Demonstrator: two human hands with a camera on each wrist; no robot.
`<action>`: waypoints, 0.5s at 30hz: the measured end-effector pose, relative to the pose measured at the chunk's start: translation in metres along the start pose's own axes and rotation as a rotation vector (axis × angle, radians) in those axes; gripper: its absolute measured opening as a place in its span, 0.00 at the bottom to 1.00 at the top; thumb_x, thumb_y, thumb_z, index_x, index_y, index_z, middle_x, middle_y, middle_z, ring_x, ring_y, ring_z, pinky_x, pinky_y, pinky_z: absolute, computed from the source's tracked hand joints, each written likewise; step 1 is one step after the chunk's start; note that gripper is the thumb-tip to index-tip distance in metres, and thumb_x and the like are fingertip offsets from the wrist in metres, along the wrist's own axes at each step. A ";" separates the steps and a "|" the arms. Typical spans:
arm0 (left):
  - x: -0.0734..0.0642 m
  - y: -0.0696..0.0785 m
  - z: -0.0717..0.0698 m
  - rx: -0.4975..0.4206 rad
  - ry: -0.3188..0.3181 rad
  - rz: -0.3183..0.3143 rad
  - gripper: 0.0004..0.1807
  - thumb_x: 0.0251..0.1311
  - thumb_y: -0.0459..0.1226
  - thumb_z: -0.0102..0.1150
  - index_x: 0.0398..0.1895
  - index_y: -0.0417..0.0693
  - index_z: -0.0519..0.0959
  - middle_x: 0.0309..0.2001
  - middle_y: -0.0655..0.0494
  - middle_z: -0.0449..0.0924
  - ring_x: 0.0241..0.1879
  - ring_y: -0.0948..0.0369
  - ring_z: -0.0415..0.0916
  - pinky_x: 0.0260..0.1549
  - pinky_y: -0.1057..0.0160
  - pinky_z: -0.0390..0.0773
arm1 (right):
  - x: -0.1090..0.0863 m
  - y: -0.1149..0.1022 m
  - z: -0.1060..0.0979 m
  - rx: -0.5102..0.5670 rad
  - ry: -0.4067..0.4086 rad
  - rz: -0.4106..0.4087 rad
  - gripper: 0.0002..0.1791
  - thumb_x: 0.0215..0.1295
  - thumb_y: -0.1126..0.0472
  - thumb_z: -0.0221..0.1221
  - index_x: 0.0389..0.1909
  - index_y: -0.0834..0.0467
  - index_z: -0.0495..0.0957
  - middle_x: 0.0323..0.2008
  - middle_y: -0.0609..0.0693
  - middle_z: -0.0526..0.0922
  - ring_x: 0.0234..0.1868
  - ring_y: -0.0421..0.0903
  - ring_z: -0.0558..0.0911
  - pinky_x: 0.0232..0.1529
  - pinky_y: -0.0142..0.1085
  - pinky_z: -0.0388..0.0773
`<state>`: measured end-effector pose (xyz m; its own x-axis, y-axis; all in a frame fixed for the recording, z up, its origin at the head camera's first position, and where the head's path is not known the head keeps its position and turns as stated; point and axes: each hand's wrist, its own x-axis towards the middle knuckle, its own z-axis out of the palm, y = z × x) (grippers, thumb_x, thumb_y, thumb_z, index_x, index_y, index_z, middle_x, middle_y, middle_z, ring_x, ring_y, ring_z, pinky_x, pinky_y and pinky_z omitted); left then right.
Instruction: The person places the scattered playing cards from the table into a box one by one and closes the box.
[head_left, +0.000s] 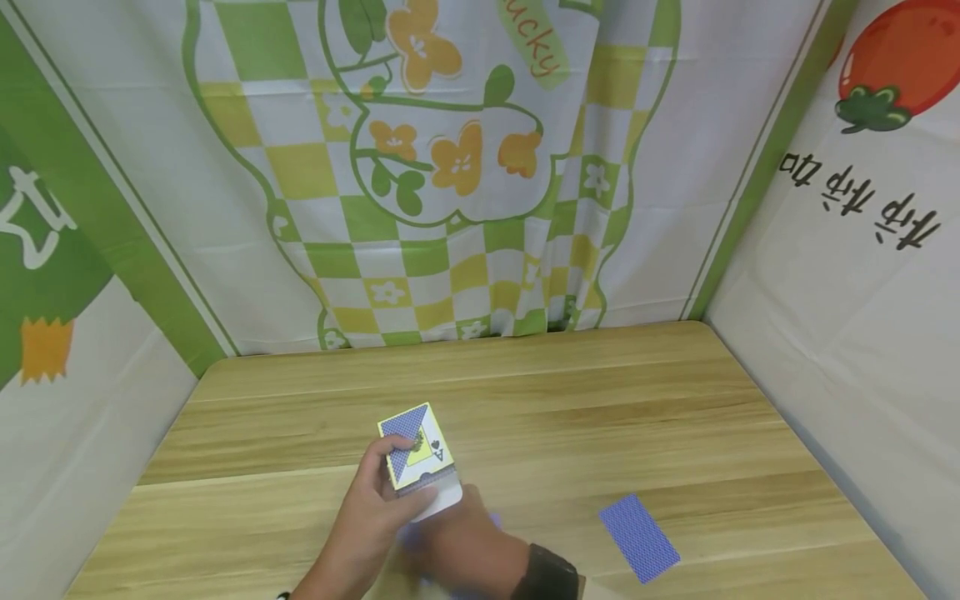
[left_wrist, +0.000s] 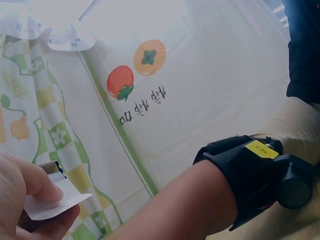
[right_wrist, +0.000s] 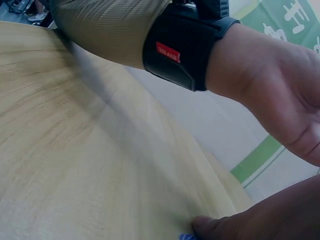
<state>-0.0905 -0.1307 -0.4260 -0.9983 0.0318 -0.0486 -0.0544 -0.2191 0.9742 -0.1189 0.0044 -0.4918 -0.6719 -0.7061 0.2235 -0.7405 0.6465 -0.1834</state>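
Observation:
My left hand (head_left: pixel 367 504) grips a playing card box (head_left: pixel 414 433) with a blue, white and yellow front bearing an ace of spades. Its white flap (head_left: pixel 444 495) hangs folded out towards me under the thumb. In the left wrist view, the thumb presses on this white flap (left_wrist: pixel 50 202). Just below the box, my right hand (head_left: pixel 465 542) is motion-blurred over blue patches that look like cards (head_left: pixel 495 520). One of its fingertips (right_wrist: pixel 205 226) touches or nearly touches a blue patterned piece (right_wrist: pixel 188 236) in the right wrist view. Most of its fingers are hidden.
To the right, a single blue-backed card (head_left: pixel 640 537) lies face down on the wooden table (head_left: pixel 570 408). A printed curtain (head_left: pixel 465 275) hangs along the table's back edge, with white cloth walls (head_left: pixel 825 333) at both sides.

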 end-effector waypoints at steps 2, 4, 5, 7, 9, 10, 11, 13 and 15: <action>0.000 -0.001 0.000 0.000 -0.007 -0.002 0.35 0.52 0.17 0.61 0.61 0.47 0.60 0.61 0.39 0.64 0.52 0.52 0.79 0.43 0.60 0.85 | -0.002 0.003 -0.001 0.012 0.032 -0.064 0.10 0.62 0.50 0.65 0.41 0.48 0.79 0.31 0.35 0.77 0.29 0.33 0.69 0.28 0.29 0.63; 0.000 -0.001 0.000 0.000 -0.010 -0.002 0.35 0.52 0.18 0.61 0.61 0.47 0.60 0.61 0.39 0.63 0.52 0.52 0.79 0.43 0.60 0.85 | -0.003 0.007 -0.003 0.062 0.058 -0.119 0.16 0.62 0.54 0.65 0.49 0.52 0.77 0.36 0.37 0.79 0.34 0.32 0.73 0.34 0.26 0.70; 0.000 0.000 0.000 0.000 -0.008 -0.003 0.35 0.52 0.17 0.61 0.61 0.47 0.61 0.61 0.40 0.64 0.52 0.52 0.79 0.43 0.60 0.85 | -0.003 0.009 -0.005 0.083 0.072 -0.156 0.19 0.62 0.55 0.66 0.52 0.53 0.76 0.39 0.38 0.80 0.38 0.33 0.75 0.39 0.25 0.74; 0.000 0.000 0.000 -0.003 -0.003 -0.001 0.35 0.51 0.17 0.61 0.60 0.46 0.61 0.60 0.40 0.65 0.51 0.52 0.79 0.43 0.60 0.85 | -0.004 0.013 -0.007 0.156 0.071 -0.206 0.29 0.61 0.58 0.66 0.62 0.57 0.70 0.47 0.41 0.80 0.48 0.34 0.77 0.53 0.22 0.73; 0.000 0.000 0.001 -0.004 0.004 -0.003 0.35 0.50 0.16 0.61 0.60 0.46 0.61 0.59 0.41 0.66 0.50 0.52 0.80 0.42 0.60 0.85 | -0.006 0.016 -0.010 0.181 0.034 -0.235 0.39 0.58 0.58 0.69 0.68 0.59 0.64 0.54 0.43 0.78 0.54 0.36 0.76 0.61 0.23 0.70; 0.000 0.000 0.001 -0.006 0.006 -0.005 0.35 0.50 0.16 0.61 0.60 0.46 0.61 0.59 0.41 0.66 0.50 0.53 0.80 0.42 0.60 0.85 | -0.006 0.018 -0.012 0.162 0.018 -0.240 0.40 0.56 0.56 0.70 0.69 0.58 0.65 0.55 0.42 0.78 0.56 0.36 0.75 0.62 0.24 0.69; 0.000 0.000 0.001 -0.005 0.007 -0.006 0.35 0.50 0.16 0.61 0.60 0.46 0.61 0.59 0.40 0.66 0.50 0.53 0.80 0.42 0.60 0.85 | -0.007 0.019 -0.013 0.134 0.010 -0.242 0.39 0.55 0.55 0.71 0.67 0.55 0.67 0.54 0.41 0.79 0.55 0.36 0.76 0.61 0.26 0.71; 0.000 0.000 0.001 -0.004 0.006 -0.008 0.35 0.51 0.17 0.61 0.60 0.46 0.61 0.60 0.40 0.66 0.51 0.53 0.80 0.43 0.60 0.85 | -0.010 0.020 -0.016 0.082 -0.030 -0.189 0.38 0.52 0.50 0.73 0.64 0.51 0.72 0.50 0.38 0.80 0.49 0.36 0.75 0.53 0.26 0.72; 0.000 -0.001 0.000 -0.001 0.002 -0.009 0.35 0.52 0.17 0.61 0.61 0.47 0.61 0.61 0.39 0.65 0.51 0.52 0.80 0.43 0.60 0.85 | -0.012 0.019 -0.018 0.045 -0.060 -0.102 0.36 0.47 0.44 0.74 0.59 0.48 0.76 0.45 0.37 0.81 0.42 0.36 0.72 0.44 0.28 0.70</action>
<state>-0.0904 -0.1302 -0.4268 -0.9979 0.0314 -0.0575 -0.0630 -0.2198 0.9735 -0.1244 0.0304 -0.4805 -0.5918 -0.7844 0.1855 -0.8040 0.5578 -0.2060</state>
